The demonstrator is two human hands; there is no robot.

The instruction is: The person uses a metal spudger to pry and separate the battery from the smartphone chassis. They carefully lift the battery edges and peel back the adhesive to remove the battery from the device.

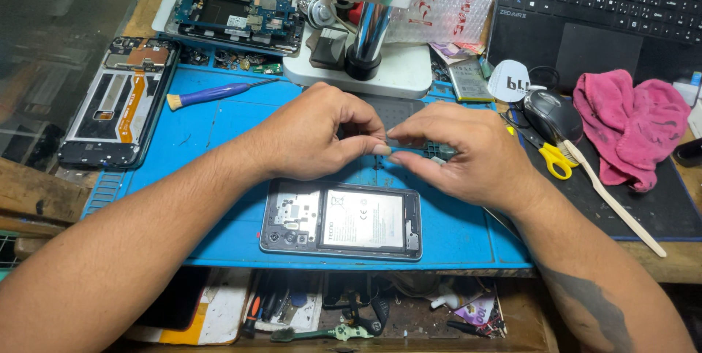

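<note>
Blue mat, two hands and a small phone part

Wood shows at the near edge of the desk (44,199), and a low shelf under it is full of small tools. Just past that lies a blue mat (219,126). An open phone (341,219) lies flat on the mat, close to the person. Its back is off and a white battery shows inside.

Right behind the phone, the two hands meet over the mat. The left hand (311,141) is curled, and its grip pinches one end of a small dark part (431,150). The right hand (468,156) pinches the other end of the same part with thumb and fingers. The part is held just above the mat, between both hands.

Left of the hands lies a purple brush (212,93). Farther left, another open phone frame (117,101) rests at the mat's edge. To the right are yellow scissors (552,157), a dark mouse (552,113) and a pink cloth (632,123).

Behind the hands stands a microscope stand (365,39) on a white base. A black laptop (599,2) sits far back on the right.
</note>
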